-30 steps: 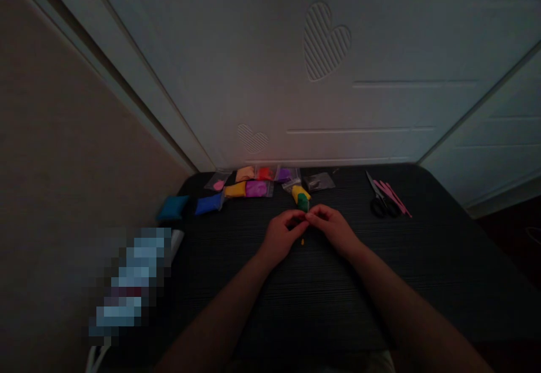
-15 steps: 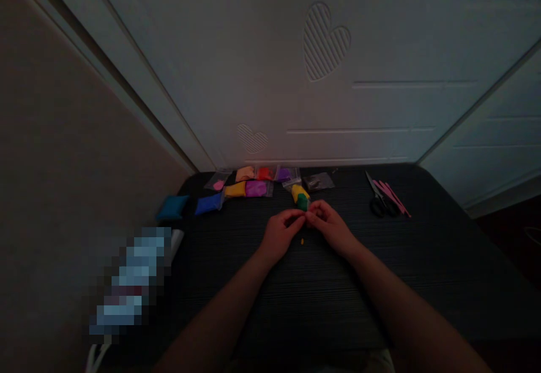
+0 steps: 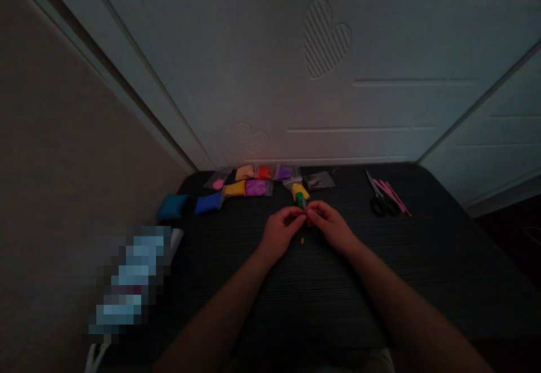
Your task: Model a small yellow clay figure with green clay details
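My left hand (image 3: 280, 231) and my right hand (image 3: 332, 227) meet above the dark table, thumbs and fingertips pinched together. Between them is the near edge of a small clear bag of green clay (image 3: 300, 198), which points away from me. My fingers cover much of that edge. Just beyond it lies a bag of yellow clay (image 3: 298, 189), partly overlapped by the green one. A tiny orange-yellow piece (image 3: 302, 240) rests on the table below my fingertips.
Along the back lie several clay bags, among them a blue one (image 3: 208, 202), a magenta one (image 3: 256, 187) and a red one (image 3: 265, 172). Scissors (image 3: 379, 197) and pink sticks (image 3: 393, 196) are at the right. A teal packet (image 3: 172, 207) and a blurred-out object (image 3: 133, 283) are at the left.
The green clay bag has turned slightly between my fingers and looks narrower, shifted a little left. Both hands stay in nearly the same place.
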The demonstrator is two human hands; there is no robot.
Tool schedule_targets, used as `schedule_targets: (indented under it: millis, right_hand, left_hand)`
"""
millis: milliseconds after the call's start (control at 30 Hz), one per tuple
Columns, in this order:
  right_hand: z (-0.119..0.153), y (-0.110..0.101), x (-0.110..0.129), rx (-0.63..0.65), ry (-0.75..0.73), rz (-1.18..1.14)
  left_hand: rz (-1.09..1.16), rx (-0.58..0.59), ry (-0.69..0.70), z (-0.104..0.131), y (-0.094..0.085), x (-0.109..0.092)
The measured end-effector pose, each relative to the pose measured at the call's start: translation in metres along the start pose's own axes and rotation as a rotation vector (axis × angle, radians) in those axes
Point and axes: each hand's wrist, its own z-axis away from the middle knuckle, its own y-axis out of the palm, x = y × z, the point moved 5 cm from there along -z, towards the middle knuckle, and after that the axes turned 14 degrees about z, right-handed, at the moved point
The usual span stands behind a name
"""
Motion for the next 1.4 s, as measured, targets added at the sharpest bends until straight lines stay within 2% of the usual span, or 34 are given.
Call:
schedule_targets:
  millis: [900,1167,1400]
  right_hand:
    - [0.0016,-0.0002,0.0037,-0.033,0.012,0.049]
    - [0.002,-0.0015,0.0041,-0.062,-0.006,0.143]
    - [0.0049,-0.004,0.0088,-0.166,-0.067,0.33]
  left_hand:
    - [-0.004,-0.006,-0.015,0.0002,-0.0009,0.0003]
    - [-0.02,-0.01,0.0,0.0003,-0.0013,0.0011]
    - [-0.052,-0.022,0.002,-0.0001,-0.0015,-0.0008]
